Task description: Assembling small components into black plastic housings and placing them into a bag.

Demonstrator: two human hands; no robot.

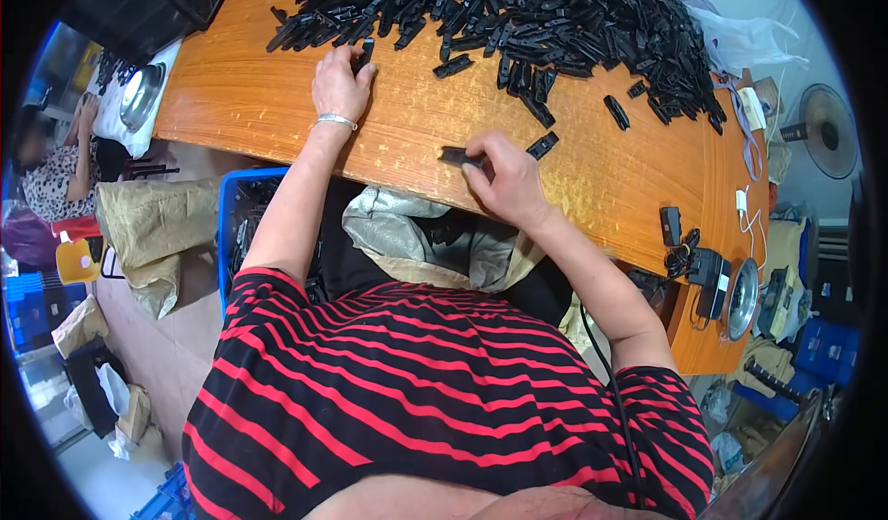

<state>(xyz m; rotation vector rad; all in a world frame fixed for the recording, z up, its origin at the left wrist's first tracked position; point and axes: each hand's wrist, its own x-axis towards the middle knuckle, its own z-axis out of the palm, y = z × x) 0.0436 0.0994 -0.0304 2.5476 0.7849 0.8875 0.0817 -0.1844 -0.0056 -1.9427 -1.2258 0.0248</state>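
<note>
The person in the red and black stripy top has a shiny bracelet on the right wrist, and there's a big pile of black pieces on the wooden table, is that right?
Not quite: the head view shows the shiny bracelet on the wrist of the left hand; the right hand has none. The big pile of black pieces is on the wooden table.

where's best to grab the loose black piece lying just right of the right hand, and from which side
Probably across the middle of the black piece, pinching its two long edges from above and the near right. It is slim and lies slantwise, with bare table on that side and the pile beyond. The right hand is close, but pinches a dark part.
</note>
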